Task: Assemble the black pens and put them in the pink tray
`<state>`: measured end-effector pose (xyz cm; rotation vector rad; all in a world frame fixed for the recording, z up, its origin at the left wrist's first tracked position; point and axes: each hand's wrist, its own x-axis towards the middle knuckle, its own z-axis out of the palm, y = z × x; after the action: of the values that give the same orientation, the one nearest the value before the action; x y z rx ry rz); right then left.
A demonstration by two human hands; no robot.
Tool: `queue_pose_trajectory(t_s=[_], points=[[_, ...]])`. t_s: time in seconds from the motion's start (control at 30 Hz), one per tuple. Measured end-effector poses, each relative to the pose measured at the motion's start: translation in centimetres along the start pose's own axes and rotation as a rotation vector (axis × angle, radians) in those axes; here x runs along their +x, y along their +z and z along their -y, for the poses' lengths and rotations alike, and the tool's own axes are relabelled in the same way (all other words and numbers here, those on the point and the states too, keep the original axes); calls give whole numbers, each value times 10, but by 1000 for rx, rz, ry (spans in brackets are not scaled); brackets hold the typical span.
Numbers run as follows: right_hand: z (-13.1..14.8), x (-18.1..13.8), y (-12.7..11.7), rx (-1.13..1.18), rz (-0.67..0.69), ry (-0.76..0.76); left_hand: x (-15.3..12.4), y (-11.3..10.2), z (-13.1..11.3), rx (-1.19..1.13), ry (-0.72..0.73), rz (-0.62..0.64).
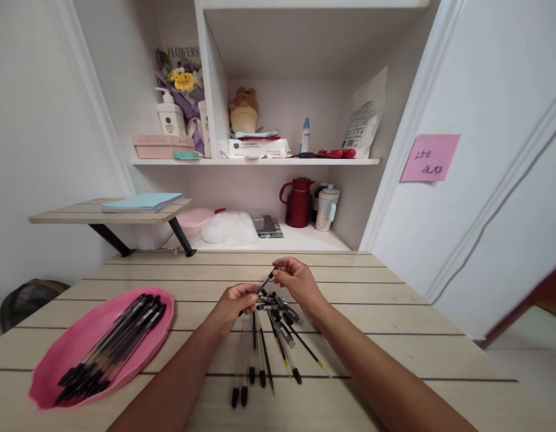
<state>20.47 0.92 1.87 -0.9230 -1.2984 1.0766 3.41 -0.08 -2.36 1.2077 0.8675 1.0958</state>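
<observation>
My left hand (235, 303) and my right hand (298, 282) meet over the middle of a pale wooden table (395, 324). Together they hold one black pen (265, 282), tilted, with the left fingers pinching its lower end and the right fingers pinching its upper end. Under the hands lie several loose pens, clear barrels and black caps (269, 342), fanned out toward me. At the left, a pink oval tray (66, 348) holds several assembled black pens (116, 342).
A small raised wooden shelf (80, 213) with a blue folder (140, 201) stands at the table's back left. Beyond are white shelves with a red jug (298, 203), a cup, a pink box, bottles and a plush toy. A pink note (429, 157) hangs on the right wall.
</observation>
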Motion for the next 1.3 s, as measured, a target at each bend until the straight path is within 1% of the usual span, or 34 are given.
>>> queue_pose_trajectory(t_s=[0.23, 0.37, 0.5, 0.63, 0.77, 0.87, 1.03, 1.2, 1.3], points=[[0, -6, 5, 2, 27, 65, 0, 1, 1, -14, 2, -7], [-9, -11, 11, 29, 71, 112, 0, 1, 3, -27, 1, -9], [-17, -13, 16, 19, 69, 109, 1, 1, 3, -33, -6, 1], [-15, -12, 14, -2, 93, 111, 0, 1, 2, -49, -9, 0], [-8, -7, 5, -40, 121, 86, 0, 3, 0, -101, -3, 13], [-4, 0, -7, -178, 112, 100, 0, 2, 0, -152, -10, 6], [-1, 9, -26, -529, 199, 145, 1, -1, 0, -222, -11, -13], [3, 10, -32, -945, 329, 200, 2, -4, -1, -290, -1, -31], [10, 6, -35, -1075, 385, 204, 3, -5, -2, -323, -5, -71]])
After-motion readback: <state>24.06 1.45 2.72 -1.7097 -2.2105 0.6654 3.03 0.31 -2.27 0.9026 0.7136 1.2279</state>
